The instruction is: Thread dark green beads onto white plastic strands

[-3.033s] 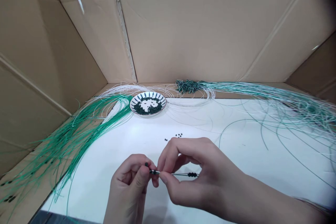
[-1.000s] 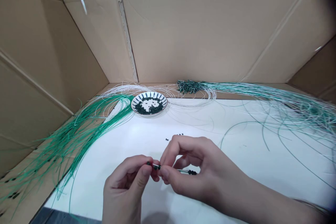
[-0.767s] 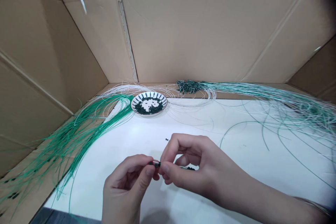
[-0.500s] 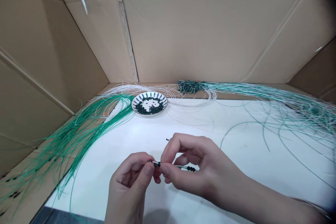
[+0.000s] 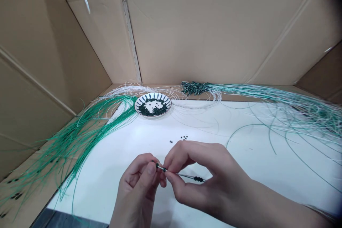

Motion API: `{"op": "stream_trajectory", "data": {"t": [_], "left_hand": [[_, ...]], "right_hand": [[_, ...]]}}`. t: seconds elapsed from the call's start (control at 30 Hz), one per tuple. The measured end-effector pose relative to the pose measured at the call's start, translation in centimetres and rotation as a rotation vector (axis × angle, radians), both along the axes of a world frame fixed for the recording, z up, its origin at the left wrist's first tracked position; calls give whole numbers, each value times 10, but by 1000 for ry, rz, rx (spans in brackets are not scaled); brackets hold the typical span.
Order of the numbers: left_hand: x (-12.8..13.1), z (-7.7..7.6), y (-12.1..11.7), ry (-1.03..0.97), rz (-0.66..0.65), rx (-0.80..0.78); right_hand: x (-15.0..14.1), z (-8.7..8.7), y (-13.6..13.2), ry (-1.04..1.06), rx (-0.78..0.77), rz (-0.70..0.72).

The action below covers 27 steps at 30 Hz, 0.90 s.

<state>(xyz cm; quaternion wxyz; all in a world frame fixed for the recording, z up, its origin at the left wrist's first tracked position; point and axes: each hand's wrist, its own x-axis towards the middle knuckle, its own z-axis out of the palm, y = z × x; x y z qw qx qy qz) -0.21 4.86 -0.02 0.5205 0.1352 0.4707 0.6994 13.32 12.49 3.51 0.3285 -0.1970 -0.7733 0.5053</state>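
Head cam, live: L hand (image 5: 137,185) up close at centre, thumb and index in a narrow pinch near the tip of a thin pale strand (image 5: 181,175). R hand (image 5: 205,174) right beside it, also narrow, thumb and index closed on the same strand, knuckles arched, other fingers curled under. Strand runs level from the pinch out to the right, w/ a small cluster of dark beads (image 5: 198,179) sitting on it past the R fingers. Another dark bead (image 5: 164,169) looks to be right at the R fingertips, prob. on the strand, though fingers hide part of it, so can't be sure.

Further out, a few loose beads (image 5: 184,137) lie on the white work surface (image 5: 267,174), just ahead of the hands. Back by the cardboard box wall (image 5: 213,32), a patterned dish (image 5: 166,110) holds a ring of dark beads; green strands (image 5: 80,139) fan out left, white-and-green strands (image 5: 294,105) right.

Good technique here: keep both pinches tight and close together, so the short span between them stays stiff and the bead stays lined up w/ the strand.
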Motion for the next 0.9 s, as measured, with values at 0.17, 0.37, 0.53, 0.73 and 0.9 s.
{"op": "stream_trajectory", "data": {"t": [0.17,0.37,0.53,0.73,0.9], "left_hand": [[2,2,1,-9,37,5],[7,8,4,-20,91,-1],[6,6,4,-13,70,9],[-6,-4,3,149,-26,118],[-4,6,0,337,110,53]], "right_hand": [[0,-1,0,-31,-215,22],[-2,6,5,-86,-545,30],[-2,8,4,-99,-602,35],[1,11,3,-147,-573,20],[0,17,4,-218,-597,20]]}}
